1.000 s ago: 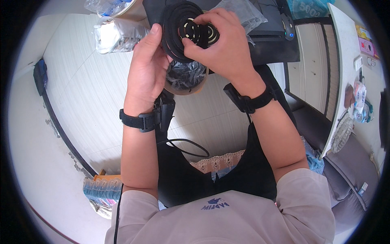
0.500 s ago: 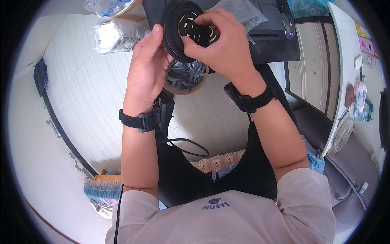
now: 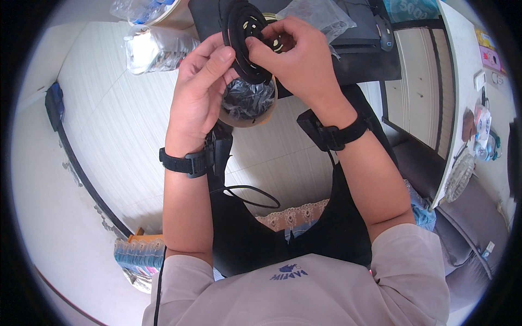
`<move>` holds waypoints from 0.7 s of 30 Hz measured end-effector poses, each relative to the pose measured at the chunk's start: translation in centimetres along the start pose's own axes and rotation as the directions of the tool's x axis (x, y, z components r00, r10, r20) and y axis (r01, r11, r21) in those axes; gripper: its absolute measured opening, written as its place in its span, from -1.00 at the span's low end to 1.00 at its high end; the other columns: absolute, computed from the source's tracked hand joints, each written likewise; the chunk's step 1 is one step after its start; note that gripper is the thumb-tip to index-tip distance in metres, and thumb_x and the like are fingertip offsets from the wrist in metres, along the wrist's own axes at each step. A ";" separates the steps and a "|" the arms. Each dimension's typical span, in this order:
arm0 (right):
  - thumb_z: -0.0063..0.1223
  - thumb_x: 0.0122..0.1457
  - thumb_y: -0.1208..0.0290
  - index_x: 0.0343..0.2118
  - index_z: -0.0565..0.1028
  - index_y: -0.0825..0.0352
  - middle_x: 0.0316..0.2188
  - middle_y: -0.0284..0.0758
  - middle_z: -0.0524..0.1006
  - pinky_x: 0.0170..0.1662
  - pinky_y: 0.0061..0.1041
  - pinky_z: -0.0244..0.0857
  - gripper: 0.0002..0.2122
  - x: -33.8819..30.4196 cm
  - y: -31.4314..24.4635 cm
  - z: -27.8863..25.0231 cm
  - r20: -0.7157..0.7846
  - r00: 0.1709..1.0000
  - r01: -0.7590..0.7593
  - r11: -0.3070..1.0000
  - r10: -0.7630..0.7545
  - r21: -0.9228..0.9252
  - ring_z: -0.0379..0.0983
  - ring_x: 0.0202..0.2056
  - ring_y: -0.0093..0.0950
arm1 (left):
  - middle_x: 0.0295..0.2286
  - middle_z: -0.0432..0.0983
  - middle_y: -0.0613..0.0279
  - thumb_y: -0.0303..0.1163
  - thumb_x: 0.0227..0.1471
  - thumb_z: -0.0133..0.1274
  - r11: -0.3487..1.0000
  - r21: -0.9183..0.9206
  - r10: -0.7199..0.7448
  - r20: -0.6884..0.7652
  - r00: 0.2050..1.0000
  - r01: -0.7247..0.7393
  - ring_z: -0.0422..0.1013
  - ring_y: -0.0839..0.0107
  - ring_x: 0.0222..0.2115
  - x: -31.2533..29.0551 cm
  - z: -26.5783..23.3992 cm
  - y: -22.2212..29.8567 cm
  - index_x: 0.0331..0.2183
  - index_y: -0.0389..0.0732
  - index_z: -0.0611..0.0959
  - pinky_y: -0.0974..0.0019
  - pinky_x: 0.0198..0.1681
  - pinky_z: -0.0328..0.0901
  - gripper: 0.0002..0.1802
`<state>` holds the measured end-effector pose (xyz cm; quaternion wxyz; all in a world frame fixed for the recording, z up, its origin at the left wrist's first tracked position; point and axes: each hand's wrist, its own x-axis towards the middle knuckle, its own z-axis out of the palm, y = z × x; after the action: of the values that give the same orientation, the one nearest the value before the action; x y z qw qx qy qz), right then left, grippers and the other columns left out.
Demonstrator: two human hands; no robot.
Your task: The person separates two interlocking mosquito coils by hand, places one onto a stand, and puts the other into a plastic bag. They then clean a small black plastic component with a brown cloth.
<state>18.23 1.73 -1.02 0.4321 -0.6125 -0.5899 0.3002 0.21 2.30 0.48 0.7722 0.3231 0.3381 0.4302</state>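
Up over the bin, a flat black coil (image 3: 237,41) with pale yellow marks in its inner turns is between my two hands; it looks like a wound strap or cord. My left hand (image 3: 200,79) grips the coil's left outer edge, thumb on the near side and the other fingers partly behind it. Thumb and fingers of my right hand (image 3: 304,62) are closed on the inner turns at the right side, and hide part of them. Below the coil stands a round bin (image 3: 267,118) lined with a black plastic bag (image 3: 247,99).
A black table (image 3: 361,68) at the far side carries a clear plastic bag (image 3: 321,19) and a computer mouse (image 3: 385,35). Left of it stands a clear-wrapped package (image 3: 157,49). A white table (image 3: 459,70) with small items is at the right, beside a grey sofa (image 3: 462,223).
The coil has turned more edge-on and narrowed in view. My left thumb has shifted right and lower on its edge; my right hand has moved slightly, still pinching the inner turns.
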 end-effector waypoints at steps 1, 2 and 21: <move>0.38 -0.07 0.23 -0.39 0.60 0.40 -0.54 -0.41 0.48 -0.44 -0.61 0.19 -0.68 0.0 -0.1 -0.1 0.005 1.000 -0.010 1.000 0.010 0.001 0.30 -0.51 -0.63 | -0.13 0.56 0.16 -0.31 0.22 0.06 1.000 -0.015 -0.004 0.004 1.000 0.004 0.48 0.47 -0.14 0.0 0.0 0.0 0.03 -0.41 0.51 0.37 -0.01 0.36 -0.56; 0.38 -0.06 0.22 -0.38 0.60 0.40 -0.54 -0.42 0.49 -0.44 -0.62 0.19 -0.68 0.0 -0.2 -0.1 0.011 1.000 -0.021 1.000 0.021 0.001 0.30 -0.51 -0.64 | -0.14 0.56 0.16 -0.31 0.22 0.07 1.000 -0.030 -0.008 0.008 1.000 0.008 0.49 0.46 -0.14 0.0 0.0 0.0 0.03 -0.41 0.50 0.37 -0.01 0.36 -0.56; 0.37 -0.17 0.10 -0.43 0.60 0.49 -0.56 -0.18 0.56 -0.39 -0.51 0.36 -0.55 0.2 -0.2 -0.1 0.059 0.984 -0.176 0.970 0.168 0.169 0.51 -0.51 -0.40 | -0.14 0.57 0.16 -0.27 0.22 0.08 0.999 0.003 0.039 -0.059 0.997 -0.039 0.49 0.47 -0.17 0.1 0.6 -0.3 0.03 -0.42 0.50 0.40 -0.02 0.36 -0.53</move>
<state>18.24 1.87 -0.77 0.4431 -0.6146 -0.5154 0.4004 0.87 2.17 0.57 0.7529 0.3176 0.3548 0.4542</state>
